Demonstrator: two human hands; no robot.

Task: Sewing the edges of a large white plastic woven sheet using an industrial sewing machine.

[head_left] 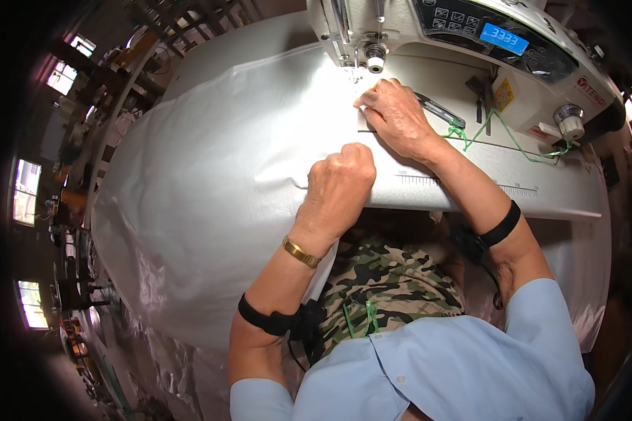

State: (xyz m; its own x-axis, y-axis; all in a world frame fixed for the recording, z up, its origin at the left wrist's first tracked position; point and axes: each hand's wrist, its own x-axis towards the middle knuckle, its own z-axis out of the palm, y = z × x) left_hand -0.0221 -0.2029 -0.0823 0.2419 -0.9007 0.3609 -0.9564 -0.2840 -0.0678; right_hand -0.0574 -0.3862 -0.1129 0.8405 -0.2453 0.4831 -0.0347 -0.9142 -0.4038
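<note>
A large sheet of white woven fabric [211,168] lies spread over the sewing table and hangs off its left and near sides. My left hand [338,186] is closed on the fabric's edge near the table's front. My right hand [395,112] presses flat on the folded edge just in front of the needle and presser foot [373,59] of a white sewing machine [470,42]. A gold watch and a black band sit on my left forearm, and another black band wraps my right forearm.
The machine's control panel with a blue lit display [504,38] is at the top right. Green thread [498,133] trails across the table [512,193], which carries a printed ruler scale. Workshop shelves and windows [28,189] line the left.
</note>
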